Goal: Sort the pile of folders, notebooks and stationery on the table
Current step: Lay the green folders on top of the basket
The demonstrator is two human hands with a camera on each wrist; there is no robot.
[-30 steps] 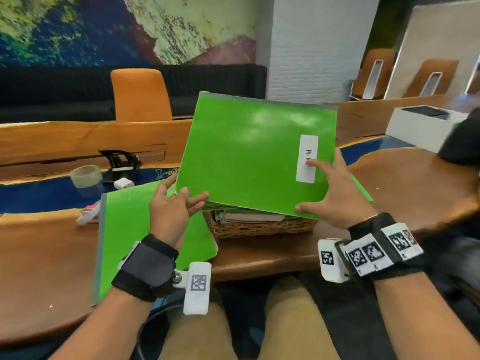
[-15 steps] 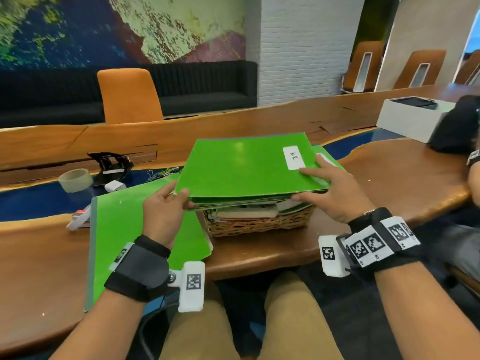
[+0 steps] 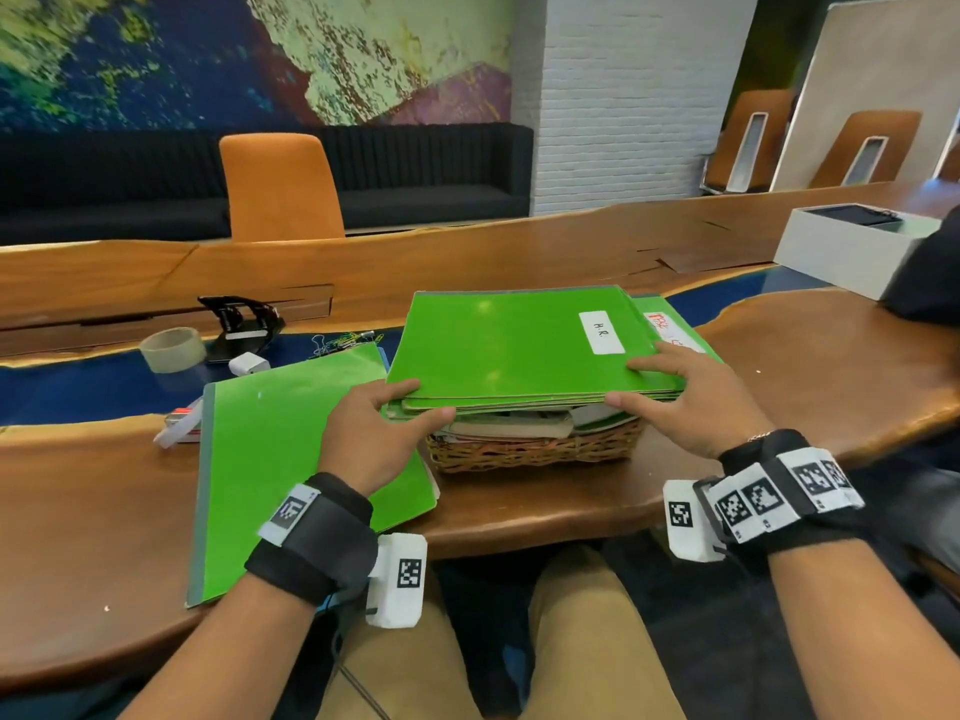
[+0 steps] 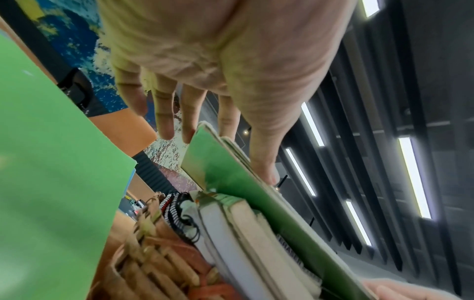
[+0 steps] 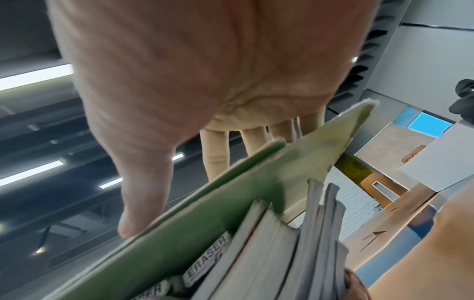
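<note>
Resting on top of a wicker basket near the front edge of the wooden table is a stack of green folders, the topmost bearing a white label marked "H.R." The left hand holds the stack's near left corner: in the left wrist view its thumb lies along the near edge of the folders and two fingers reach over the top of the corner, the other fingers spread loosely in the air beside it. The right hand holds the near right corner, fingers laid flat and fairly straight on the top cover, thumb set against the near edge of the stack; the wrist view shows it pinching the folder edges lightly. Beneath the folders, inside the basket, lie notebooks, one with a black spiral binding, and small packets printed "ERASER". A folder with red writing shows out from under the stack on its far right side. A separate green folder with a grey spine lies flat on the table to the left of the basket, its right edge just beside the basket and partly under the left wrist. Farther left and behind it sit a roll of tape, a black tape dispenser, a small white object, and a cluster of binder clips. A white box stands at the table's far right. An orange chair stands beyond the table.
</note>
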